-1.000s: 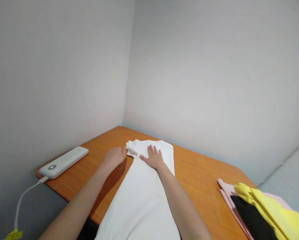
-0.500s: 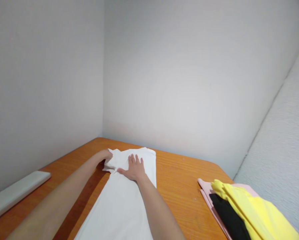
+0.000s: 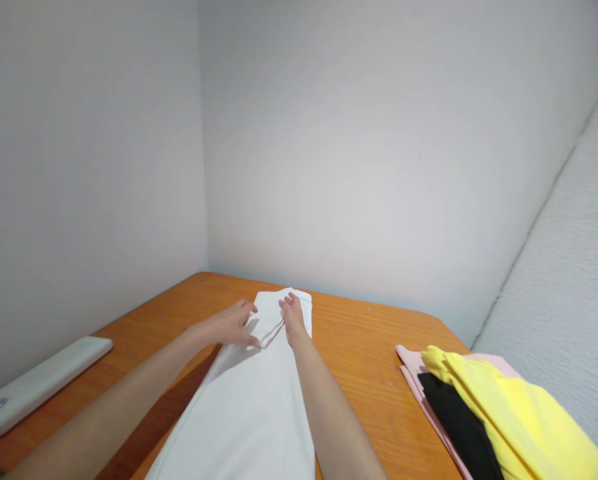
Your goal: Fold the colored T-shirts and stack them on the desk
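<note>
A white T-shirt lies lengthwise on the wooden table, folded into a long narrow shape. At its far end a sleeve is turned inward across the body, with its hem slightly raised. My left hand rests at the left edge of that sleeve, thumb and fingers spread apart on the cloth. On the other side, my right hand has its fingers curled and pinches the sleeve's hem. Part of the cloth under both hands is hidden.
On the right of the wooden table lies a pile of a yellow garment, a black one and a pink one. A long white device lies along the left wall. Walls border the table's far side.
The sleeve has been brought from the left over onto the shirt. My left hand moved right with it; my right hand went from lying flat to pinching the hem, slightly farther right.
</note>
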The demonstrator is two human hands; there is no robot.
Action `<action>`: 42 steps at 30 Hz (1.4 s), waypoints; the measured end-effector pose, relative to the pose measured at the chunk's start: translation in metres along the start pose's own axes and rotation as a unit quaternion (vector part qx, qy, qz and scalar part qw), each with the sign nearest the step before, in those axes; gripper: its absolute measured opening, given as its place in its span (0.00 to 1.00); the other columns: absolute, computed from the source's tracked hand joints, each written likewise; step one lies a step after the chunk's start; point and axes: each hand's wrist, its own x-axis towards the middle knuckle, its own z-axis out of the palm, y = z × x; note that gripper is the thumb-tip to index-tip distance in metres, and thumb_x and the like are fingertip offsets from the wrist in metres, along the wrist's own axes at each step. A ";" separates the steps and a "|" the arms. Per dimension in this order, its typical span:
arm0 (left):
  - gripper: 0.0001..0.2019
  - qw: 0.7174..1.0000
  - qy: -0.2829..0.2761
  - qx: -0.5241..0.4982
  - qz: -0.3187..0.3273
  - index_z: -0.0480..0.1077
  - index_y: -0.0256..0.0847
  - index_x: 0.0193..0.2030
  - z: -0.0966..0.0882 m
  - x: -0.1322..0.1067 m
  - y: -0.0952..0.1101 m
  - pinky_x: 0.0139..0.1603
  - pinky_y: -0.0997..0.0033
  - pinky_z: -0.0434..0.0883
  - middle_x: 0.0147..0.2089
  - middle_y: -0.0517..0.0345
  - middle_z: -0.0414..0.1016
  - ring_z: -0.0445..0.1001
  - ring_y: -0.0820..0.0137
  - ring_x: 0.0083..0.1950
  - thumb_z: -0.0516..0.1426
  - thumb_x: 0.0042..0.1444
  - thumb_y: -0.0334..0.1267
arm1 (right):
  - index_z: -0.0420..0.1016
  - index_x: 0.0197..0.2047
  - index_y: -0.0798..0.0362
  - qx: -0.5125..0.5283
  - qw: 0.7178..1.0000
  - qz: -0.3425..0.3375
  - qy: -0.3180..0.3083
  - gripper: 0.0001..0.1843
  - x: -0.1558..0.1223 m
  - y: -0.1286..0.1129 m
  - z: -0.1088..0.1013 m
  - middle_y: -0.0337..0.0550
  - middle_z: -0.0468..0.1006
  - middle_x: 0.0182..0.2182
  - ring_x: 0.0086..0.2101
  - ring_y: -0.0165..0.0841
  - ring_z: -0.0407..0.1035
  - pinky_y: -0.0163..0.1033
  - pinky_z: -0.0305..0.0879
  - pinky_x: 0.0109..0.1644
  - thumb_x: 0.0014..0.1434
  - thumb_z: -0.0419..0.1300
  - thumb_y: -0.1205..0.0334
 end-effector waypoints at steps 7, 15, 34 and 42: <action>0.16 0.994 0.000 0.103 0.033 0.68 0.42 0.48 0.018 -0.043 -0.013 0.51 0.67 0.66 0.49 0.52 0.69 0.69 0.66 0.49 0.49 0.55 0.25 | 0.62 0.59 0.52 0.121 0.987 0.003 0.104 0.39 -0.003 0.005 0.011 0.46 0.72 0.53 0.51 0.31 0.69 0.37 0.63 0.56 0.40 0.47 0.74; 0.22 0.983 -0.012 0.173 0.056 0.71 0.41 0.52 0.021 -0.062 -0.005 0.55 0.61 0.67 0.54 0.49 0.72 0.71 0.61 0.53 0.46 0.56 0.20 | 0.72 0.47 0.55 0.091 0.987 -0.036 0.129 0.32 -0.006 -0.001 0.014 0.46 0.75 0.45 0.50 0.35 0.68 0.41 0.60 0.59 0.37 0.47 0.75; 0.23 0.893 0.255 -0.170 -0.330 0.73 0.44 0.35 0.051 -0.310 0.051 0.45 0.63 0.73 0.37 0.55 0.79 0.77 0.59 0.42 0.50 0.57 0.62 | 0.73 0.36 0.53 0.048 0.993 0.001 -0.111 0.11 -0.254 -0.093 -0.148 0.42 0.77 0.30 0.30 0.32 0.72 0.35 0.65 0.34 0.61 0.55 0.55; 0.27 0.829 0.136 -0.431 -0.331 0.74 0.42 0.47 0.066 -0.304 0.072 0.49 0.65 0.74 0.45 0.54 0.81 0.78 0.58 0.47 0.53 0.55 0.63 | 0.77 0.37 0.53 0.029 0.979 0.160 -0.123 0.26 -0.420 -0.079 -0.124 0.47 0.79 0.34 0.37 0.38 0.73 0.39 0.65 0.43 0.64 0.51 0.40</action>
